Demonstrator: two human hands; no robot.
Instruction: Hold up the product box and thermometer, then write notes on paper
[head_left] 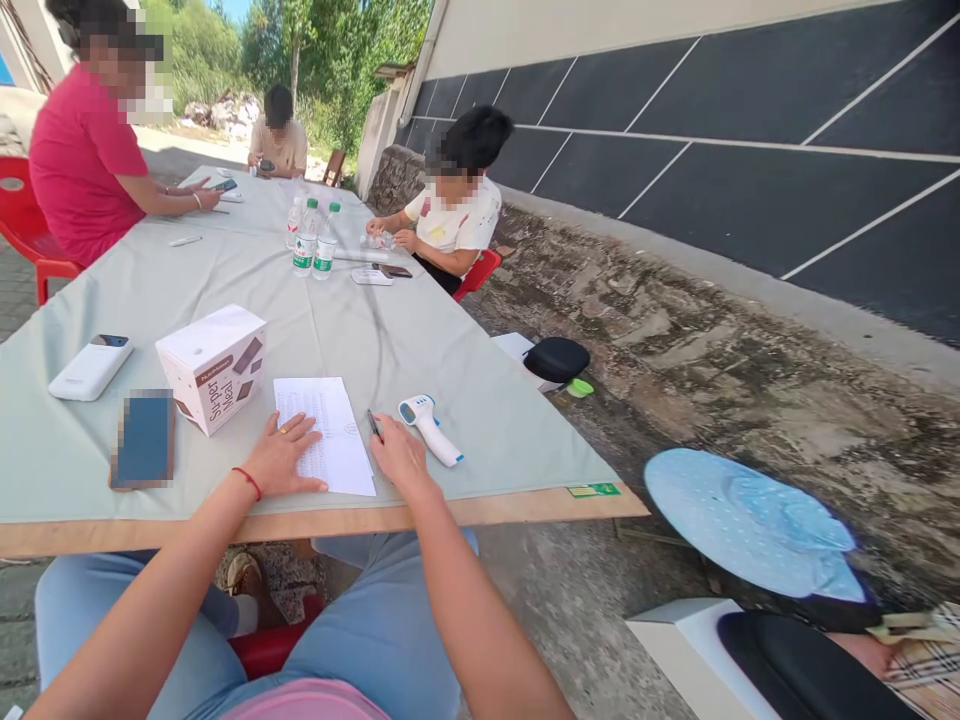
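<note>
My left hand (289, 455) lies flat with fingers spread on a printed sheet of paper (341, 430), on the near side of the table. A ring and a red bracelet show on that hand and wrist. Just right of the paper, my right hand (397, 452) is closed around a dark pen (373, 422), whose end sticks out above the fingers. Beside the right hand rests a white and blue infrared thermometer (431, 430). A white and brown box (214, 365) stands behind my left hand, and a phone (142, 438) lies to its left.
The cloth-covered table (315, 330) has a wooden near edge. A white power bank (91, 367) lies at left; several water bottles (305, 238) stand farther back. Three people sit around the far part, one in pink (86, 150). A light-blue hat (750, 520) is at right.
</note>
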